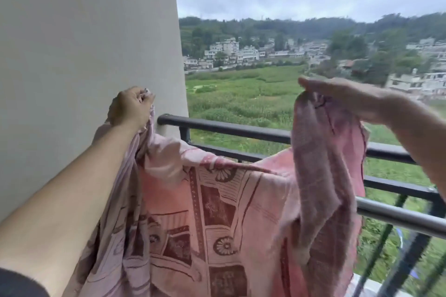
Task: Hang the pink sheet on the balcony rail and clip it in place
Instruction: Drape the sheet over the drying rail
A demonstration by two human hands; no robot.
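My left hand [130, 108] is fisted around the pink sheet [217, 212] near the wall [84, 31]; my right hand [342, 96] pinches its other edge above the balcony rail [229, 128].

A grey wall [84, 43] closes off the left side. Air above the black balcony rail [229, 128] is open. The pink sheet [217, 212] hangs before its lower bars.

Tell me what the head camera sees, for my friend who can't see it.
Two bare hands hold up a pink patterned sheet at a dark balcony rail, the left hand by a pale wall, the right hand lifting another part. Beyond lie green fields, houses and wooded hills.
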